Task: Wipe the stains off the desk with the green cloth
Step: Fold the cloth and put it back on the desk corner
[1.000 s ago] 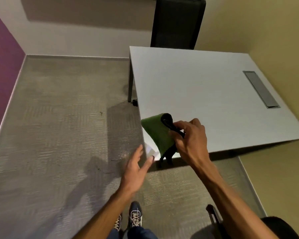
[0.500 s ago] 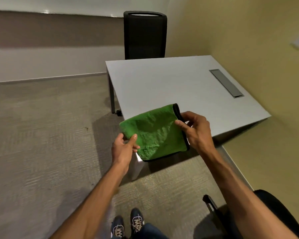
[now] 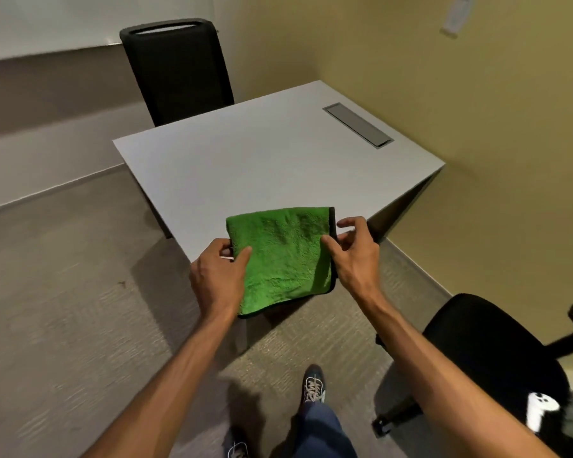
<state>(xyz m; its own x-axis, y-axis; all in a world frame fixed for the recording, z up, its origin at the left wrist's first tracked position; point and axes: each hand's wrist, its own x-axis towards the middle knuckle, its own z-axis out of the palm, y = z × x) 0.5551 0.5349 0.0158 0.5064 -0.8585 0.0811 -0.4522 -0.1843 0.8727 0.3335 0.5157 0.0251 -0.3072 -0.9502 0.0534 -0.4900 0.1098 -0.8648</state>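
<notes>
Folded green terry cloth (image 3: 283, 259) hangs over the pale grey desk's (image 3: 262, 160) near corner — long axis running away from the person — left hand (image 3: 217, 279) pinching its left edge, right hand (image 3: 353, 259) pinching its black-trimmed right edge.

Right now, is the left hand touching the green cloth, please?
Touching: the head view shows the left hand pinching the green cloth at its left edge, thumb on top.

Black high-backed chair (image 3: 176, 71) far beyond the grip, upright, at the far side. Second black chair (image 3: 497, 352) below-right of the grip, on a wheeled base; a small white object (image 3: 540, 409) lies at its near edge, kind unclear. Grey carpet (image 3: 63, 309) left of and below the grip. Yellow wall (image 3: 477, 94) right of it with a pale wall plate (image 3: 455, 16) high up. Two laced sneakers (image 3: 315, 388) below the grip.
</notes>
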